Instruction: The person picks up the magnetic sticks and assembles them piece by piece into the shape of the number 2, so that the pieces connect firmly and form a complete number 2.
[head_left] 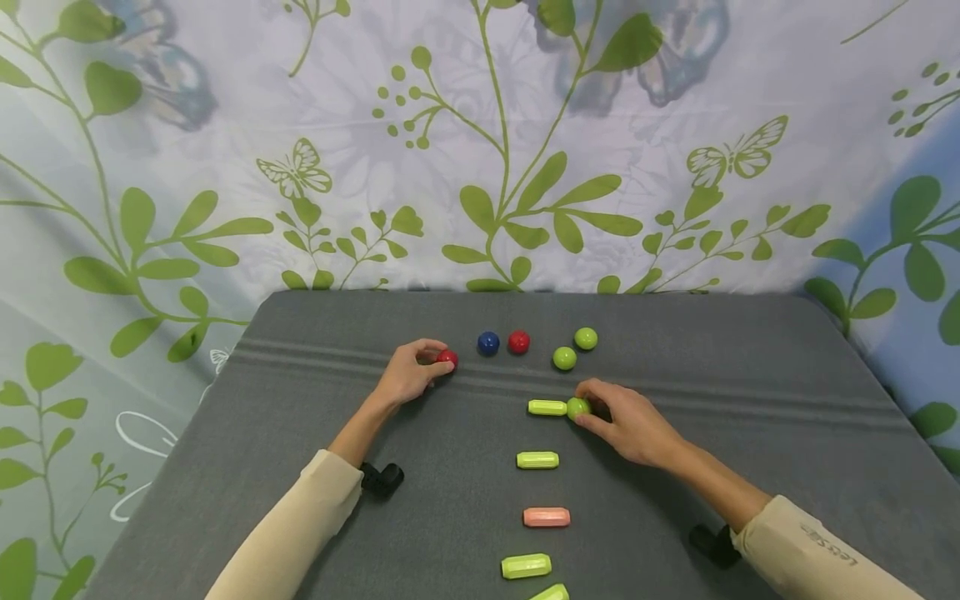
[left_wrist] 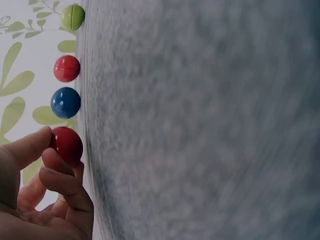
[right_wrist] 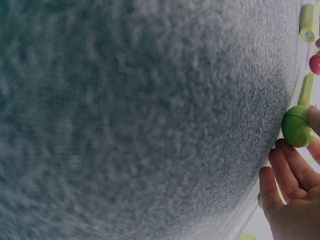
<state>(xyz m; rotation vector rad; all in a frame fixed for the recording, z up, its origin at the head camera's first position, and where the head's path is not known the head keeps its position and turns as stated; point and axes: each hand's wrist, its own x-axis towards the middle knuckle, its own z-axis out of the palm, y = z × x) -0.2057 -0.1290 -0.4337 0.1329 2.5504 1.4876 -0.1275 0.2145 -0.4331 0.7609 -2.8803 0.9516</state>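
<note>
My left hand [head_left: 408, 372] pinches a glossy red ball [head_left: 447, 359] between thumb and fingers; the left wrist view shows the same red ball [left_wrist: 69, 147] at the fingertips. Farther right, my right hand [head_left: 626, 421] pinches a green ball [head_left: 577, 408] against the right end of a yellow-green faceted rod [head_left: 547, 407]. The right wrist view also has that green ball [right_wrist: 296, 127] between thumb and fingers, with the rod [right_wrist: 305, 90] behind it. Whether ball and rod are joined I cannot tell.
Behind the hands sit a blue ball [head_left: 488, 343], another red ball [head_left: 519, 342] and two green balls [head_left: 565, 358]. Toward me lie a yellow-green rod [head_left: 537, 460], a salmon rod [head_left: 547, 517] and two more yellow-green rods [head_left: 527, 567] on the grey table [head_left: 300, 517]. A patterned curtain hangs behind.
</note>
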